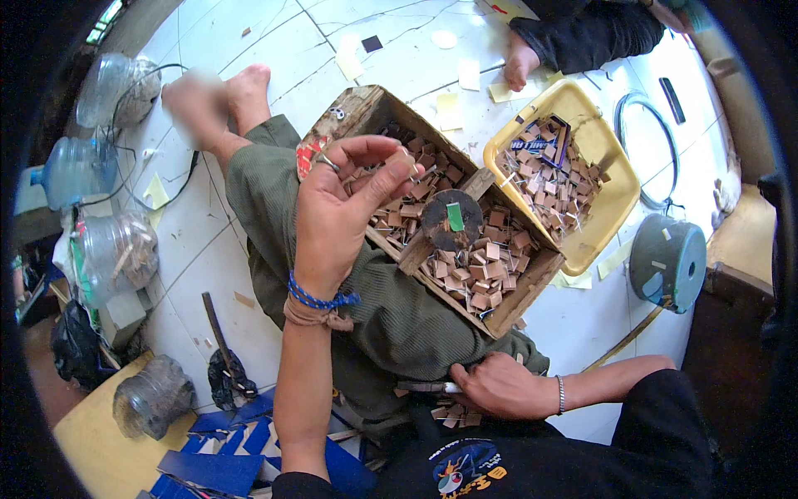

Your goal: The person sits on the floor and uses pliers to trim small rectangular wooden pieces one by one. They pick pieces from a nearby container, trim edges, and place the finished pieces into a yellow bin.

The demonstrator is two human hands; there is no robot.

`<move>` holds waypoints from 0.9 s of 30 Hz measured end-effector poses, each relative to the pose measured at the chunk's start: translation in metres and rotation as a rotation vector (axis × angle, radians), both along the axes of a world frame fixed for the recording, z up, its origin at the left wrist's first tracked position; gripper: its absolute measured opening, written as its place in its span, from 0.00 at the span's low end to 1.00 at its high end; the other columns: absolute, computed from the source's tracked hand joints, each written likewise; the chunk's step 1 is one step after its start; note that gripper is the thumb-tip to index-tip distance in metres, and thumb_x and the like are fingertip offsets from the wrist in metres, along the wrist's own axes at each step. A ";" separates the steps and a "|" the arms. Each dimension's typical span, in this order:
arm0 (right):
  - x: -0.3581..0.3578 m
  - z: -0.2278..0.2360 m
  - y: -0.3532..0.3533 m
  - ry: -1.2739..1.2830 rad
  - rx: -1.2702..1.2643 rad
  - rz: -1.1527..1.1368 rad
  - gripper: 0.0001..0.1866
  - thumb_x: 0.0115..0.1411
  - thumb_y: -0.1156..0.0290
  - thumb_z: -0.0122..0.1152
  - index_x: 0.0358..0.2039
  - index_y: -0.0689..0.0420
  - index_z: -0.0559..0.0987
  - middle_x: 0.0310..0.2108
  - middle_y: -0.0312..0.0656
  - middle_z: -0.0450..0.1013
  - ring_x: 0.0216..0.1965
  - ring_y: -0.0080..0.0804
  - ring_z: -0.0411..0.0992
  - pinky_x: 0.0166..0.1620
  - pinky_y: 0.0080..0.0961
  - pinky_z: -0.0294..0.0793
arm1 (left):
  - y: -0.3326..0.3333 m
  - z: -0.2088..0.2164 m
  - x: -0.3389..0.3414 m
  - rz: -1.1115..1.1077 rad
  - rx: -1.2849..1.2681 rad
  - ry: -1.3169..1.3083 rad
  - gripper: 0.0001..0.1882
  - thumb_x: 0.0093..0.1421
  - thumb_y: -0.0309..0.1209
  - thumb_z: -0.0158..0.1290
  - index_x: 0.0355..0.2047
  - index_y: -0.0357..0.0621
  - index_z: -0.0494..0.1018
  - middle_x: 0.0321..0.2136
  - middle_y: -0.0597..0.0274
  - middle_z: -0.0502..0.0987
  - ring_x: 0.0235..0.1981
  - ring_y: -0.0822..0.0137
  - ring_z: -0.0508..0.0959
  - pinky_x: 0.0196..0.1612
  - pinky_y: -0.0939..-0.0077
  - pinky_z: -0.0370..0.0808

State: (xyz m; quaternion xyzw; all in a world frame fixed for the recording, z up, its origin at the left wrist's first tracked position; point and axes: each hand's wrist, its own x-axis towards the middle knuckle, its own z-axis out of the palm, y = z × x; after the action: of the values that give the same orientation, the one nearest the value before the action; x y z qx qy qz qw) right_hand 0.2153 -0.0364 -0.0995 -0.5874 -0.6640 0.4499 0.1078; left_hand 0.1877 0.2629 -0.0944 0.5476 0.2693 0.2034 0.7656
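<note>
Black cloth of the wearer's shirt (pixel 573 453) fills the bottom of the frame, with blue boards (pixel 212 470) at lower left. Right of lower centre, the right hand (pixel 509 387) is low beside the lap, fingers curled around one end of a slim metal tool (pixel 428 387) that points left. Green ribbed trousers (pixel 416 320) cross the middle. Above them, the raised left hand (pixel 341 195), with a ring and a blue braided bracelet (pixel 320 293), pinches a small pale piece (pixel 411 161) between thumb and fingertips; the fingers partly hide it. Just behind is a tilted wooden box (pixel 532 287), holding many small tan blocks (pixel 490 270). A round dark wood block (pixel 440 224) with a green patch sits at its divider. Beyond, right of upper centre, a yellow tray (pixel 619 179) holds similar blocks and a blue packet (pixel 544 150). White floor tiles (pixel 274 33) stretch behind, and another person's bare foot (pixel 522 62) shows at upper right.
</note>
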 end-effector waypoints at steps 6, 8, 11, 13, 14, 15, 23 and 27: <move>-0.008 0.001 0.000 -0.075 -0.043 0.031 0.12 0.64 0.71 0.53 0.41 0.68 0.74 0.14 0.47 0.73 0.18 0.47 0.78 0.20 0.44 0.71 | -0.052 0.013 -0.028 -0.215 -0.118 0.015 0.15 0.66 0.26 0.64 0.50 0.35 0.75 0.42 0.57 0.83 0.41 0.67 0.86 0.45 0.75 0.84; -0.011 0.000 -0.001 -0.103 0.007 0.026 0.15 0.65 0.71 0.53 0.45 0.69 0.75 0.14 0.47 0.74 0.18 0.46 0.78 0.20 0.44 0.72 | -0.075 0.012 -0.028 -0.343 0.224 0.116 0.16 0.64 0.25 0.65 0.51 0.39 0.77 0.42 0.58 0.83 0.40 0.67 0.87 0.43 0.74 0.84; -0.007 -0.002 -0.003 -0.112 -0.035 0.053 0.19 0.66 0.66 0.54 0.49 0.69 0.76 0.16 0.47 0.75 0.19 0.48 0.78 0.22 0.47 0.74 | -0.089 0.014 -0.034 -0.225 0.781 0.062 0.16 0.60 0.24 0.66 0.48 0.43 0.81 0.42 0.55 0.82 0.37 0.59 0.86 0.38 0.68 0.82; 0.002 -0.003 -0.004 -0.030 -0.071 0.017 0.20 0.67 0.59 0.57 0.45 0.66 0.77 0.17 0.49 0.76 0.21 0.51 0.79 0.24 0.50 0.76 | -0.089 0.022 -0.048 -0.134 0.844 0.025 0.14 0.60 0.24 0.67 0.46 0.43 0.82 0.39 0.54 0.83 0.36 0.57 0.85 0.37 0.67 0.81; 0.010 -0.005 -0.002 0.027 -0.082 -0.008 0.22 0.67 0.54 0.58 0.43 0.64 0.77 0.17 0.50 0.76 0.21 0.53 0.79 0.25 0.51 0.76 | -0.090 0.028 -0.057 -0.094 0.750 0.061 0.12 0.59 0.23 0.66 0.44 0.42 0.82 0.37 0.54 0.83 0.36 0.57 0.85 0.36 0.68 0.80; 0.016 -0.006 -0.001 0.007 -0.122 -0.004 0.24 0.66 0.47 0.61 0.40 0.60 0.77 0.17 0.52 0.75 0.22 0.55 0.78 0.27 0.52 0.77 | -0.087 0.034 -0.069 -0.170 0.670 0.100 0.11 0.60 0.22 0.66 0.43 0.41 0.82 0.36 0.54 0.83 0.35 0.57 0.85 0.36 0.68 0.80; 0.035 -0.010 0.011 0.299 -0.223 -0.216 0.23 0.69 0.49 0.64 0.33 0.59 0.80 0.18 0.51 0.73 0.23 0.53 0.76 0.28 0.45 0.70 | -0.120 0.041 -0.145 -1.138 0.465 0.219 0.10 0.67 0.35 0.58 0.43 0.42 0.80 0.32 0.51 0.82 0.34 0.46 0.83 0.40 0.54 0.81; 0.028 -0.002 0.014 0.338 -0.298 -0.322 0.20 0.70 0.53 0.63 0.32 0.60 0.79 0.19 0.50 0.74 0.25 0.55 0.77 0.29 0.45 0.72 | -0.152 0.033 -0.161 -1.008 0.685 0.372 0.10 0.66 0.33 0.55 0.44 0.42 0.77 0.42 0.52 0.79 0.43 0.49 0.83 0.44 0.55 0.82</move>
State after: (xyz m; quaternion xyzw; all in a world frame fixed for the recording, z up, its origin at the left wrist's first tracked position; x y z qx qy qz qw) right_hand 0.2435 -0.0223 -0.1011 -0.6113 -0.4615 0.6112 0.1996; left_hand 0.0264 0.1114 -0.0611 0.8472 0.0266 -0.2056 0.4891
